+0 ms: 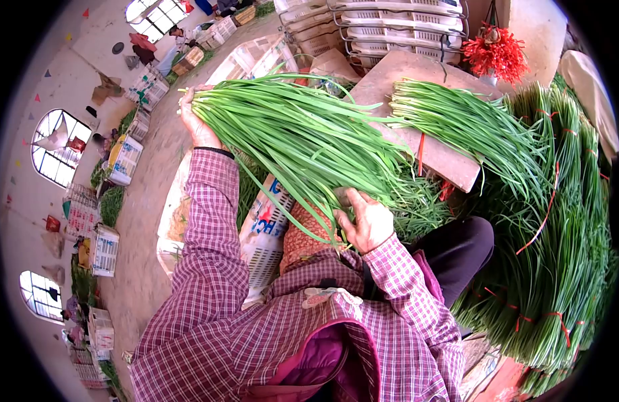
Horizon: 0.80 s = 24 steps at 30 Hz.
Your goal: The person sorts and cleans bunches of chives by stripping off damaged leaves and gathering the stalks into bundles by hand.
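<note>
My left hand [197,120] is wrapped round the pale root end of a large bunch of green stalks [289,134], its fingers partly hidden behind them. The bunch fans out to the right across the front of my body. Near its lower leafy edge is my right hand [367,220], thumb and fingers curved apart, with the fingertips at the leaves. A smaller bunch of stalks [457,120] lies on a tan board [383,87] to the right. A red tie [421,154] hangs at the board's front edge.
Tied bundles of green stalks [557,268] are piled at the right. White crates [403,30] stand stacked behind the board, beside a cluster of red ties [495,50]. A white crate [262,234] is by my lap. Other people sit among crates along the far left wall.
</note>
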Tool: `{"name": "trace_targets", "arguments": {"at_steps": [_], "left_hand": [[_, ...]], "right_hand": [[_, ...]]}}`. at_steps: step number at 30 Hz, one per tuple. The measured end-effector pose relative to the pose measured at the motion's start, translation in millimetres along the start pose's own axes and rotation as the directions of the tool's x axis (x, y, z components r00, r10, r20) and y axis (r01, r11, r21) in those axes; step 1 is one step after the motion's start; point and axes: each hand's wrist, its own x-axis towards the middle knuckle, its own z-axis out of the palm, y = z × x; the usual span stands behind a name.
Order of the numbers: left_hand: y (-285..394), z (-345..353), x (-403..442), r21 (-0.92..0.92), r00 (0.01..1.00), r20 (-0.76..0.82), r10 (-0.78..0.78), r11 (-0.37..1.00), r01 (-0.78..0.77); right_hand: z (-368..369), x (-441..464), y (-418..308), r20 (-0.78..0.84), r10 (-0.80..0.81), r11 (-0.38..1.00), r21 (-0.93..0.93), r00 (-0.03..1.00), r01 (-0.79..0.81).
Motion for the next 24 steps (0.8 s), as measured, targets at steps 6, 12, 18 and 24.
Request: {"name": "trace_targets", "arguments": {"at_steps": [6,12,18,24], "left_hand": [[0.8,1.5,-4.2,-0.004,1.000,-0.011,-0.016,1.000,0.016],[-2.2,3.4,-8.3,0.016,0.999,0.041,-0.015,1.000,0.014],[-3.9,7.7,-9.5,-0.071,0.998,0.044,-0.053,0.996,0.056],[-5.8,11.3,-11.7,-0.096,0.996,0.071,-0.062,0.993,0.069]], "right_hand": [[-11.3,3.5,-14.4,0.127,0.062,0.966,0.241,0.990,-0.091],[-2.1,11.2,-15.8,0.099,0.085,0.918,0.379,0.991,-0.116],[2.5,18.5,-13.4,0.203,0.184,0.831,0.491,0.962,-0.262],[2.4,20.4,-12.4,0.179,0.211,0.835,0.477,0.961,-0.273]]}}
